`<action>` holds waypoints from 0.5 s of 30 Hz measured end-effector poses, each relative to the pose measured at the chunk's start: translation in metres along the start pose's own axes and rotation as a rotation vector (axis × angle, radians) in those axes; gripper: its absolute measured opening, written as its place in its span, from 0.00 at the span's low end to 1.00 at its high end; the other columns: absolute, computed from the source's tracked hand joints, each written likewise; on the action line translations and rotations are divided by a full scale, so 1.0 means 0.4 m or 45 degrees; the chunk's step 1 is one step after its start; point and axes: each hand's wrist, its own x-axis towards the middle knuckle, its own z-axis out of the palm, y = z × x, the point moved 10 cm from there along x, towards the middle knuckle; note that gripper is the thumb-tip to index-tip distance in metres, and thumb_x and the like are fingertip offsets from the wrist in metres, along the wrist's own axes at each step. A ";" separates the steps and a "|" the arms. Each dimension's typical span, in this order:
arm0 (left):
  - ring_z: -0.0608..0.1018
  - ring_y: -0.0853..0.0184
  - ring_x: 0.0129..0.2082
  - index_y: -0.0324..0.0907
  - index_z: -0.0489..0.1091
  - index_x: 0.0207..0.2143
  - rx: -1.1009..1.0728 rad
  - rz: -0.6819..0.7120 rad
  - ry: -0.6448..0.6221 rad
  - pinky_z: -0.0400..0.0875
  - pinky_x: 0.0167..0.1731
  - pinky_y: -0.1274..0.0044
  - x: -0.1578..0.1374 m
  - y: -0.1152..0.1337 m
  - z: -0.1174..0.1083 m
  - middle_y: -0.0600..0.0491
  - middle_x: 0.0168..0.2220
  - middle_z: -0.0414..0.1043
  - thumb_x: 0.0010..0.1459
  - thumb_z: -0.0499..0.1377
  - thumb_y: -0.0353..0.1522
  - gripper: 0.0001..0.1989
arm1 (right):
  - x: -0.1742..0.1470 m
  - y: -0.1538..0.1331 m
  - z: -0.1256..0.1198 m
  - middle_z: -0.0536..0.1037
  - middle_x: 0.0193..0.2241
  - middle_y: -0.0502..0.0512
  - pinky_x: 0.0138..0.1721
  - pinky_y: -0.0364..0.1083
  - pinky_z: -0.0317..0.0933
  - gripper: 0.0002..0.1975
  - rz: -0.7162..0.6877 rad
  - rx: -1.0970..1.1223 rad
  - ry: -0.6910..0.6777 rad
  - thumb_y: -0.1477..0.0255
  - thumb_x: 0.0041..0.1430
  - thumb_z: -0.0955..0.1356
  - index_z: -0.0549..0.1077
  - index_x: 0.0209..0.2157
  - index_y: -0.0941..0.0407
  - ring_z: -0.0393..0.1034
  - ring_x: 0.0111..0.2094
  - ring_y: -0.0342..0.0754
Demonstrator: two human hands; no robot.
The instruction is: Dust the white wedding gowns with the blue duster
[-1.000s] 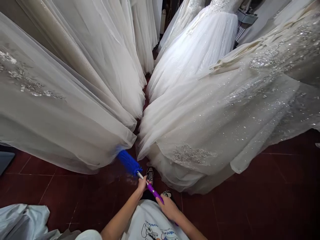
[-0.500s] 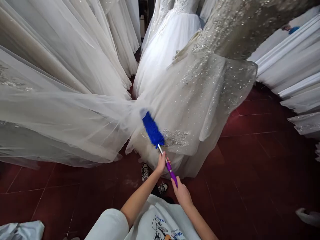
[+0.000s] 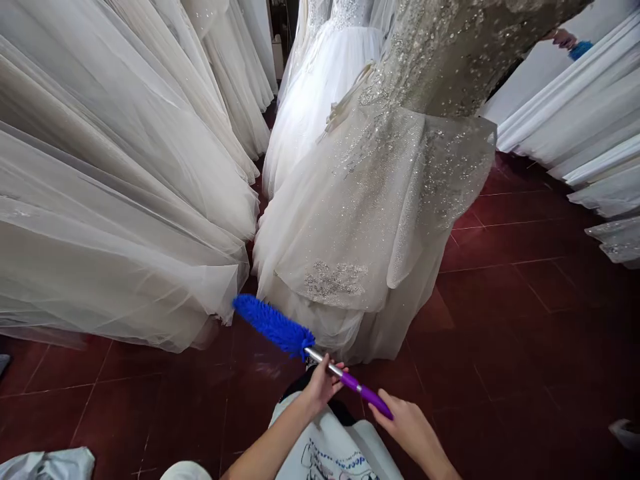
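A duster (image 3: 274, 326) with a fluffy blue head, a metal shaft and a purple handle slants across in front of me. My right hand (image 3: 400, 417) wraps round the end of its purple handle. Farther up, my left hand (image 3: 323, 385) supports the metal shaft where it meets the handle, thumb over it and fingers beneath. The blue head is over the dark red floor, its tip near the hem of a white tulle dress (image 3: 200, 293) on the left. Close ahead hangs a beaded ivory gown (image 3: 360, 220) with glittering lace near its hem.
More white gowns (image 3: 320, 87) hang behind, and a row of white dresses (image 3: 580, 120) lines the right side. Another person's hand (image 3: 564, 39) with something blue shows at the upper right. A pale cloth bundle (image 3: 50, 463) lies on the tiled floor (image 3: 500, 347) at lower left.
The duster has come down and swung left, away from the gowns, with both hands lower. The tulle that was pulled toward the ivory gown has dropped back to the left.
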 end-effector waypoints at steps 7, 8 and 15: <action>0.75 0.70 0.24 0.45 0.59 0.35 0.325 0.870 -0.362 0.68 0.27 0.78 -0.138 0.270 0.363 0.58 0.25 0.69 0.53 0.52 0.50 0.19 | 0.031 0.006 -0.157 0.79 0.40 0.59 0.36 0.45 0.64 0.22 0.115 0.382 0.434 0.55 0.60 0.56 0.68 0.45 0.53 0.74 0.41 0.54; 0.73 0.72 0.21 0.45 0.59 0.35 0.319 0.878 -0.328 0.66 0.24 0.79 -0.122 0.317 0.383 0.60 0.24 0.67 0.53 0.52 0.50 0.19 | 0.068 -0.023 -0.166 0.79 0.38 0.58 0.34 0.44 0.63 0.22 0.146 0.415 0.407 0.54 0.61 0.54 0.67 0.45 0.53 0.74 0.39 0.54; 0.67 0.75 0.15 0.45 0.56 0.34 0.234 0.552 -0.033 0.62 0.21 0.81 0.111 0.392 0.297 0.64 0.19 0.59 0.59 0.47 0.45 0.14 | 0.241 -0.065 -0.136 0.79 0.30 0.59 0.27 0.43 0.57 0.21 0.260 0.181 0.049 0.57 0.63 0.52 0.66 0.44 0.54 0.75 0.34 0.55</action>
